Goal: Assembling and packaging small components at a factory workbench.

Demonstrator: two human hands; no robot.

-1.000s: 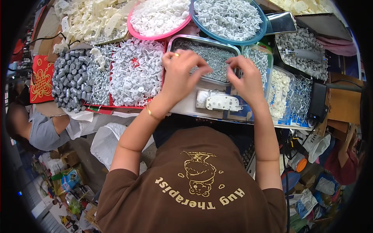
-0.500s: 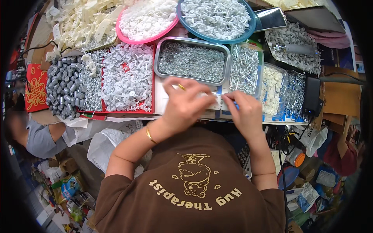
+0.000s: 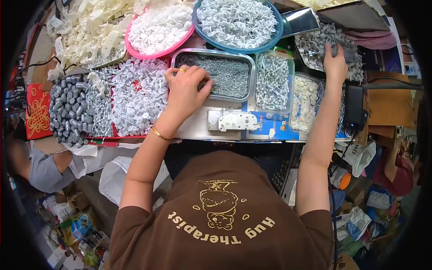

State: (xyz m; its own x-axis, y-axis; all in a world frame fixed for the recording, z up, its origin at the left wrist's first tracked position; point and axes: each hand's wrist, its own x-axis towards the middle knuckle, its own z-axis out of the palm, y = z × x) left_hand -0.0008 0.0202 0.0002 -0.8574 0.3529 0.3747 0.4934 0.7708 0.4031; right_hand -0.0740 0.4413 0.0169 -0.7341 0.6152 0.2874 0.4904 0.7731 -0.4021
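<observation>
The right hand has shifted outward, fingers across the cylindrical tool.

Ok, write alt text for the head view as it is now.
A person's right hand is at a grey cylindrical tool over heaped small parts; the left hand is over the left side of a metal tray of tiny metal pieces. A white plastic casing lies in front of the tray.

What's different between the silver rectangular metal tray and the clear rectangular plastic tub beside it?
The silver rectangular metal tray is opaque; the clear rectangular plastic tub is see-through. The tray lies longer sideways, the tub front-to-back. The tray's pieces look finer than the tub's. Both hold loose pieces.
</observation>
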